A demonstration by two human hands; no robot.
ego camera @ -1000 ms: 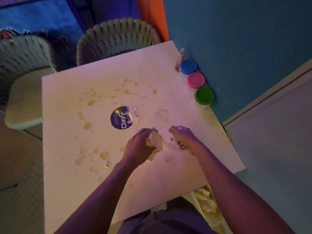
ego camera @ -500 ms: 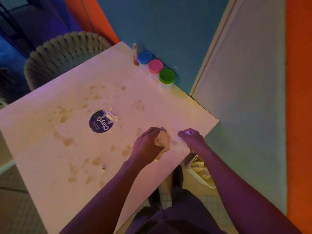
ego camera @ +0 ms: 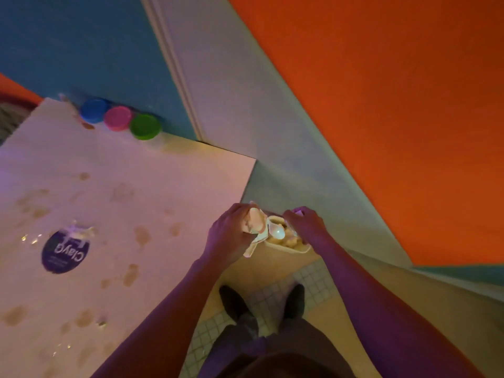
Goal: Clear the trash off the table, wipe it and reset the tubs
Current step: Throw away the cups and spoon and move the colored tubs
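Note:
My left hand (ego camera: 231, 233) grips a crumpled wad of pale paper trash (ego camera: 255, 223) at the table's right edge. My right hand (ego camera: 305, 223) pinches a small pale scrap (ego camera: 298, 212) over a cream bin (ego camera: 286, 246) on the floor; the bin holds crumpled trash. Three tubs stand at the table's far edge by the wall: blue lid (ego camera: 94, 110), pink lid (ego camera: 117, 118), green lid (ego camera: 145, 126). The white table (ego camera: 191, 173) is dotted with brown stains. A round dark sticker (ego camera: 65, 252) with torn paper bits lies on it at the left.
A blue wall and pale door trim run behind the table, with an orange surface to the right. The floor below is small tiles, where my two dark shoes (ego camera: 234, 301) stand. A small brownish object (ego camera: 87, 125) lies beside the blue tub.
Both hands have moved right, off the tabletop, to above the floor bin, still holding the trash. The view has swung right, away from the chairs.

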